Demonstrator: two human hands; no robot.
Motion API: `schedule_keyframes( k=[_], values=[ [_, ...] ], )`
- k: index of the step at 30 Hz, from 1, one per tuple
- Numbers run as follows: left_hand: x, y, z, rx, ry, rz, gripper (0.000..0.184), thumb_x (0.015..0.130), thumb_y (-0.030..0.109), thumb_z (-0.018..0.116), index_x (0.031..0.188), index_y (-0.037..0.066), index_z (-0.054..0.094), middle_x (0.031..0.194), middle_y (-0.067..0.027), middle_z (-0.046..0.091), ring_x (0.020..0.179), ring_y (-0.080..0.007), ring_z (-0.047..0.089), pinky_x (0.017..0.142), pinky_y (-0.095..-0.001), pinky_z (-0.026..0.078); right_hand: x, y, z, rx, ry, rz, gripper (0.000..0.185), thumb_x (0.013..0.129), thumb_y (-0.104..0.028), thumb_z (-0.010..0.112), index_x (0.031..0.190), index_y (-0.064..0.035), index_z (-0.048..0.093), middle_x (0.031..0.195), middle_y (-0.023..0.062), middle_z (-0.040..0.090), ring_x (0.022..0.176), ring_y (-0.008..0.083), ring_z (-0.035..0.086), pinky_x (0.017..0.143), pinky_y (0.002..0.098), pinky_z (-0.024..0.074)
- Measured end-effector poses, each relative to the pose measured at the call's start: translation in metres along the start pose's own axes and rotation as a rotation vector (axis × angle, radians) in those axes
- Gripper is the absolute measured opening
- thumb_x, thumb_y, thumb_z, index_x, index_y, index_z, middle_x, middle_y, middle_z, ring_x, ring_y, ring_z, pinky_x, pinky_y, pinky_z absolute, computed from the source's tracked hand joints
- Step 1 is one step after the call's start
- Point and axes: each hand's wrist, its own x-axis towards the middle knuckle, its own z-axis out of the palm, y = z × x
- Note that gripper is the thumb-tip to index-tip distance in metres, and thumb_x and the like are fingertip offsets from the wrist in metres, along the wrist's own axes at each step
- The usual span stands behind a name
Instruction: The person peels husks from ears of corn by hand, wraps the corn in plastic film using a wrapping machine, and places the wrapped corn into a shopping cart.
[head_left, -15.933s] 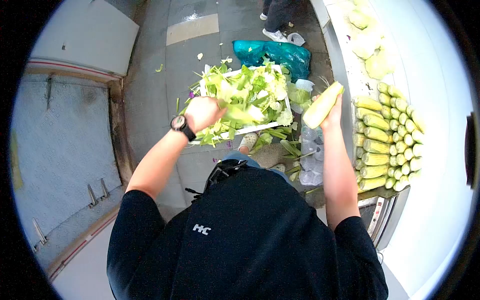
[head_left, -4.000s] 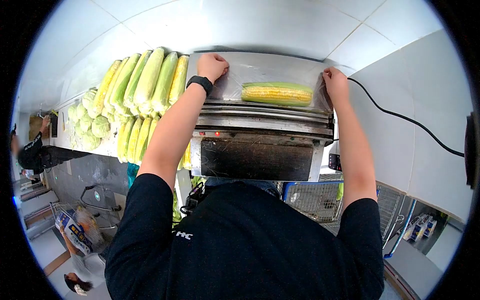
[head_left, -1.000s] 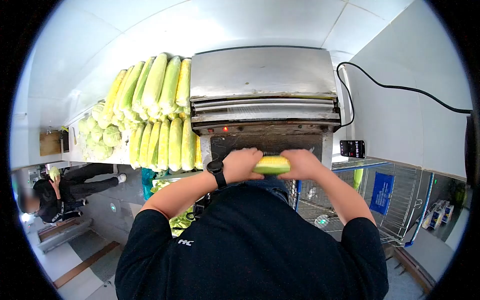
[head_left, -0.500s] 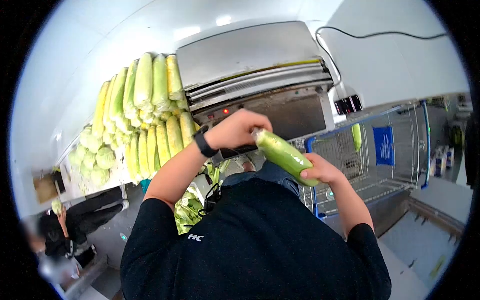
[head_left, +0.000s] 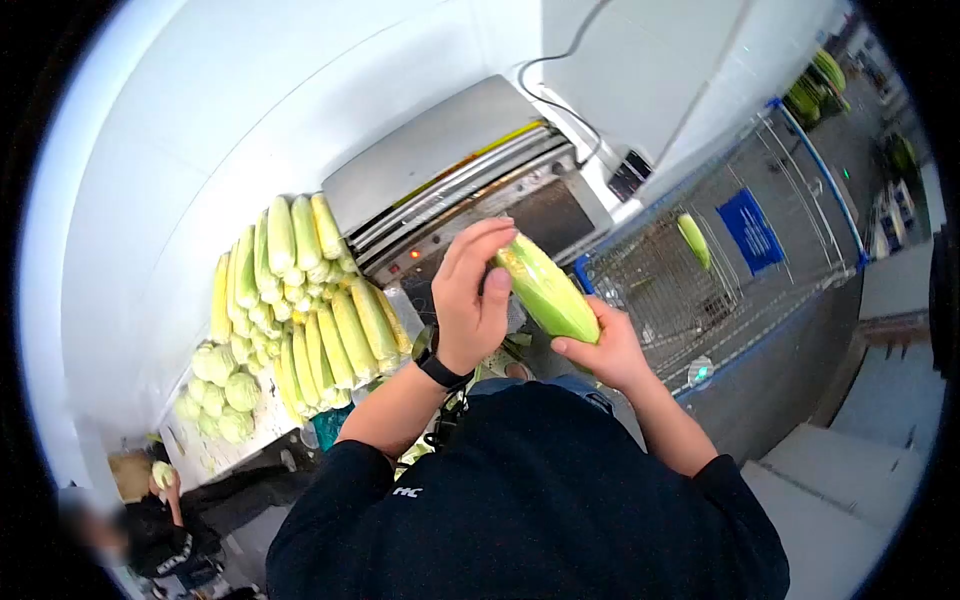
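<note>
In front of the film-wrapping machine (head_left: 430, 150), we are gripping a green-husked ear of corn (head_left: 548, 290) by its lower end in our right hand (head_left: 615, 348), our left hand (head_left: 470, 305) curving uncurled beside its upper end, contact unclear, apparently inspecting it, any further move calling for steady support.

Main wall: we see a smooth white wall (head_left: 250, 110) with thin joint lines, bowed by the lens.
Corner: it meets a second pale wall (head_left: 640, 85), where we follow a dark cable (head_left: 548, 58) curling downward.
Counter: at left we find a white worktop (head_left: 235, 450), its bare patch speckled with scraps.
Floor: grey and dull at right, as we see the flooring (head_left: 800, 345).
Cart: a wire shopping cart (head_left: 655, 300) with blue edging stands near the second wall.
Lower right: we make out pale flat panels (head_left: 840, 490).
Light: cool, white, brightest for us along the main wall.
</note>
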Motion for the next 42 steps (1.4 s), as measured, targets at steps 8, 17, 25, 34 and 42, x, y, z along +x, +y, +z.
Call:
schedule_keyframes(
  k=[8,17,25,34,42],
  values=[
    [-0.023,0.081,0.076,-0.932,-0.224,-0.547,0.057,0.106,0.044,0.029,0.102,-0.003,0.062,0.09,-0.0154,0.069,0.089,-0.0238,0.068,0.083,-0.0347,0.054,-0.117,-0.007,-0.051,-0.245,0.194,-0.167,0.049,0.071,-0.032,0.084,0.106,-0.0037,0.064,0.091,0.013,0.069,0.084,0.0264,0.069,0.076,0.0356,0.0525],
    [-0.04,0.149,0.141,-1.262,-0.368,-0.842,0.111,0.083,0.088,0.013,0.139,-0.002,0.046,0.14,-0.023,0.05,0.136,-0.035,0.043,0.115,-0.043,0.028,-0.172,-0.006,-0.075,-0.127,0.307,-0.229,0.055,0.07,-0.03,0.085,0.111,-0.0008,0.061,0.093,0.014,0.067,0.086,0.0281,0.068,0.077,0.0357,0.0518],
    [-0.094,0.139,0.16,-0.987,-0.385,-0.71,0.074,0.09,0.042,0.067,0.142,0.003,0.034,0.139,-0.0123,0.047,0.132,-0.0269,0.044,0.111,-0.0416,0.037,-0.168,-0.02,-0.086,-0.488,0.563,-0.223,0.057,0.073,-0.028,0.078,0.118,-0.0035,0.056,0.11,0.0179,0.062,0.1,0.0368,0.064,0.084,0.0437,0.0532],
    [-0.056,0.133,0.146,-1.377,-0.211,-0.684,0.06,0.084,0.031,0.075,0.13,0.01,0.042,0.124,-0.0088,0.053,0.123,-0.028,0.05,0.112,-0.0497,0.036,-0.17,0.014,-0.121,0.333,0.595,-0.279,0.073,0.091,-0.04,0.066,0.147,-0.0051,0.035,0.139,0.0175,0.05,0.128,0.0287,0.048,0.103,0.0412,0.04],
    [-0.045,0.127,0.143,-1.421,-0.171,-0.653,0.054,0.086,0.029,0.072,0.127,0.01,0.043,0.116,-0.0078,0.052,0.114,-0.0253,0.051,0.105,-0.0448,0.041,-0.14,0.019,-0.082,0.706,0.285,-0.189,0.036,0.101,-0.025,0.056,0.124,0.0023,0.062,0.115,0.0129,0.068,0.105,0.0173,0.066,0.089,0.031,0.0532]
  ],
)
